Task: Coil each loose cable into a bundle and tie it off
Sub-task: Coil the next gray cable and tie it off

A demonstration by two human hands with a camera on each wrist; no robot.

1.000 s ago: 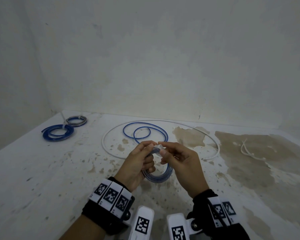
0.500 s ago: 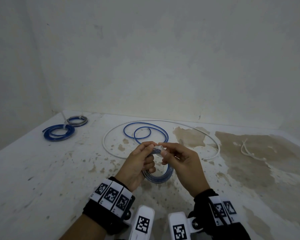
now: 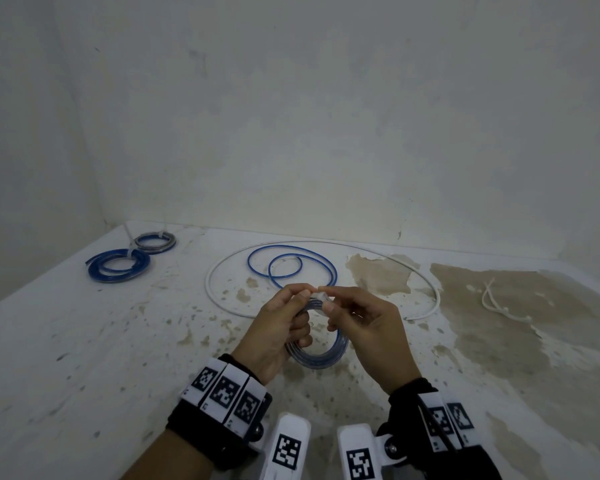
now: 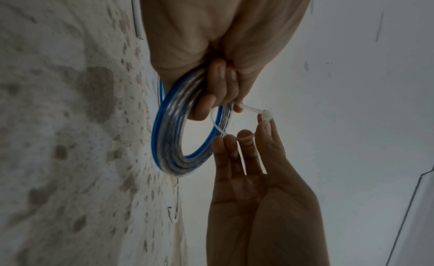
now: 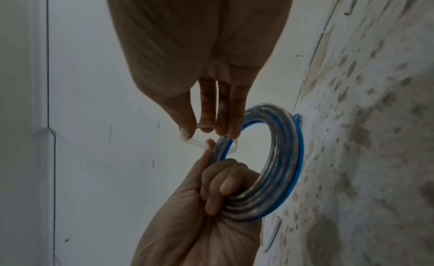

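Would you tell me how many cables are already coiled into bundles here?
3: a blue bundle and a grey bundle lying tied at the far left, and the coil in the left hand, its zip tie still loose.

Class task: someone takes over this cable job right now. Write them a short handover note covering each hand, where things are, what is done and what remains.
Left hand grips the coiled cable above the table.
Right hand pinches the head of the white zip tie, looped loosely round the coil.
Done: two tied bundles at far left.
Left: tighten this tie, then coil and tie the loose blue cable and white cable. Spare ties lie at right.
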